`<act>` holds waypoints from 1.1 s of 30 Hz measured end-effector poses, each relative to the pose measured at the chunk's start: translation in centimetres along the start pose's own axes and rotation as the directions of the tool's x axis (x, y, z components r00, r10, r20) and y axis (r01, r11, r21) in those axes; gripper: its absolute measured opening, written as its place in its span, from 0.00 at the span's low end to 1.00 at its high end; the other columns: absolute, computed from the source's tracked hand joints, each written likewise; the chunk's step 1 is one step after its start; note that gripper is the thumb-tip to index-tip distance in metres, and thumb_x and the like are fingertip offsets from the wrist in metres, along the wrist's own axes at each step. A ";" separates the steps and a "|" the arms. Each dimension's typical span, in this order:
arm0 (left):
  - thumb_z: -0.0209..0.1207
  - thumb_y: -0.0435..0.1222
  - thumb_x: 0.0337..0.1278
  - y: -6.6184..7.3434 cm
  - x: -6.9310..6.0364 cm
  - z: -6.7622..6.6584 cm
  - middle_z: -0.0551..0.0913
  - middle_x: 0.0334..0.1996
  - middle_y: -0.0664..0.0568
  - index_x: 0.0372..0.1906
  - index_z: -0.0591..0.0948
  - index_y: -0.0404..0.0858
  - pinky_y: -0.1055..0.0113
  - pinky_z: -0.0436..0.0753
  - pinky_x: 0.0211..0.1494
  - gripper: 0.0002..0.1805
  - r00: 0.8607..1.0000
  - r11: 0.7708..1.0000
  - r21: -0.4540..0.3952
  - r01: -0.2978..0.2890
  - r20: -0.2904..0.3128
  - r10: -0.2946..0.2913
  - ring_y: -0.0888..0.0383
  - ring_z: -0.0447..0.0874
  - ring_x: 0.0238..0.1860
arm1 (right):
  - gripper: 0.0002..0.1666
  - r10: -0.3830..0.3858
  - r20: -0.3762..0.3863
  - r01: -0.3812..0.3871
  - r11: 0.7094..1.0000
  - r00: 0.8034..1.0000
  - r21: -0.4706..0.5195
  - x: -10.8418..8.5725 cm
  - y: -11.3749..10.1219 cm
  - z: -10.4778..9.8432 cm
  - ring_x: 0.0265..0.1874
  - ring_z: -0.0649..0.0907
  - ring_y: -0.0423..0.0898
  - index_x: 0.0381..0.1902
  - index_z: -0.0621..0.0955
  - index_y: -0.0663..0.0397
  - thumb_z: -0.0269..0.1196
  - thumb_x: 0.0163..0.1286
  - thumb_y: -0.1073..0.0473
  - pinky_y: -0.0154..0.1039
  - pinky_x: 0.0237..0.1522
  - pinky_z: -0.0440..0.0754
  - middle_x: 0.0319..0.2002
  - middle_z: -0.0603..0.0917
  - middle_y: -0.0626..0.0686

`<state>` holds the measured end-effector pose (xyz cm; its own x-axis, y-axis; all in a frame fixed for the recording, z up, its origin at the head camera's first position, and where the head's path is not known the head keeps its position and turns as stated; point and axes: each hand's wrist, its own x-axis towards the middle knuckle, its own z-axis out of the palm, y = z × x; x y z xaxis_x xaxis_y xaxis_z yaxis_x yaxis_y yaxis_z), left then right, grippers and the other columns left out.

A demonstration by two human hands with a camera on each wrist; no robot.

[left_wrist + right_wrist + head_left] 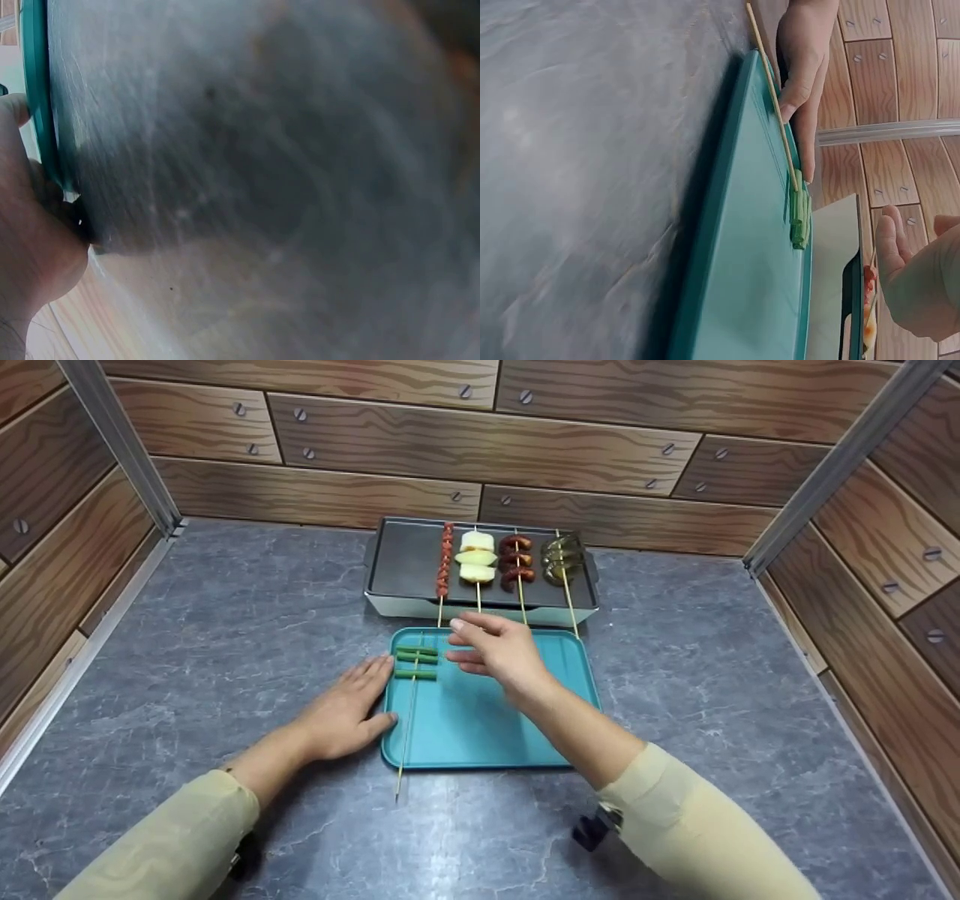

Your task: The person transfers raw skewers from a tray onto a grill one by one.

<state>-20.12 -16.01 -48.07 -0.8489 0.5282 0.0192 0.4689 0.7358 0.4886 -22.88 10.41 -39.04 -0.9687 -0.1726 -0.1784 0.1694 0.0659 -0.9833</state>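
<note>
My left hand (345, 712) lies palm down on the table, its straight fingers and thumb touching the left rim of a teal tray (487, 742). Along that side of the tray lies a skewer with several green stick-like pieces (416, 676), its bare pointed end sticking out over the front rim. Above the tray's back part hovers my right hand (502, 652), fingers loosely bent, with nothing in it. In the right wrist view the same right hand (930, 285) hangs apart from the tray. The left wrist view shows mostly blurred tabletop, with the tray's edge (36, 97) at far left.
Behind the tray stands a dark-topped grill (405, 559). On it lie a red-beaded skewer (445, 559), a white-and-pale-green one (478, 559), a reddish-brown one (516, 561) and a dark green one (562, 561), handles toward the tray. Wood-patterned walls (465, 435) enclose the table.
</note>
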 end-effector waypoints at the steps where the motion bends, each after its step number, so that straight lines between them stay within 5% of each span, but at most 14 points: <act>1: 0.51 0.49 0.79 0.0 0.0 0.0 0.50 0.84 0.32 0.84 0.49 0.27 0.40 0.45 0.85 0.45 1.000 1.000 0.000 -0.001 0.001 0.001 0.35 0.44 0.84 | 0.32 -0.012 0.003 0.012 1.000 1.000 -0.003 -0.4 0.1 -0.4 0.50 0.91 0.53 0.74 0.76 0.59 0.66 0.80 0.51 0.48 0.56 0.88 0.58 0.87 0.64; 7: 0.51 0.49 0.79 0.0 0.0 -0.1 0.48 0.84 0.32 0.84 0.48 0.27 0.40 0.44 0.85 0.45 1.000 1.000 -0.016 0.003 0.013 -0.002 0.35 0.43 0.84 | 0.34 -0.106 0.027 0.108 0.991 0.994 -0.083 -2.3 0.4 -3.5 0.64 0.84 0.56 0.75 0.75 0.58 0.65 0.79 0.47 0.51 0.68 0.81 0.66 0.83 0.60; 12: 0.51 0.49 0.78 -0.1 0.0 -0.1 0.49 0.84 0.32 0.84 0.48 0.27 0.41 0.44 0.85 0.45 1.000 1.000 -0.028 -0.004 0.009 0.004 0.35 0.43 0.84 | 0.37 -0.206 0.021 0.204 0.940 0.978 -0.273 -3.7 1.0 -6.4 0.71 0.78 0.53 0.77 0.73 0.60 0.65 0.79 0.47 0.52 0.73 0.75 0.71 0.78 0.60; 22: 0.52 0.49 0.79 -0.1 0.1 -0.3 0.49 0.84 0.33 0.84 0.49 0.27 0.41 0.44 0.85 0.45 1.000 0.999 -0.034 0.002 0.009 -0.002 0.36 0.43 0.84 | 0.44 -0.338 0.029 0.292 0.762 0.941 -0.578 -5.8 2.8 -11.3 0.76 0.71 0.54 0.80 0.69 0.55 0.69 0.75 0.43 0.57 0.76 0.69 0.76 0.74 0.56; 29: 0.52 0.50 0.79 0.1 0.1 -0.6 0.50 0.84 0.33 0.84 0.49 0.28 0.40 0.44 0.85 0.46 1.000 0.999 -0.040 0.012 -0.005 -0.013 0.36 0.45 0.84 | 0.53 -0.349 0.038 0.252 0.593 0.936 -0.765 -6.1 4.3 -13.6 0.77 0.67 0.63 0.83 0.66 0.51 0.70 0.70 0.34 0.67 0.76 0.65 0.79 0.69 0.60; 33: 0.53 0.50 0.80 0.5 0.0 -1.1 0.48 0.85 0.36 0.85 0.48 0.29 0.41 0.44 0.85 0.46 0.999 0.999 -0.044 0.032 -0.031 -0.033 0.37 0.45 0.84 | 0.56 -0.350 0.079 0.264 0.521 0.934 -0.812 -6.2 5.1 -14.4 0.78 0.65 0.65 0.84 0.64 0.52 0.71 0.69 0.33 0.70 0.75 0.64 0.80 0.65 0.63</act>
<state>-20.16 -16.16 -46.85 -0.8710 0.4903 0.0300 0.4307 0.7329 0.5266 -18.58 25.96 -42.40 -0.9492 -0.2618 0.1745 -0.3147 0.7869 -0.5308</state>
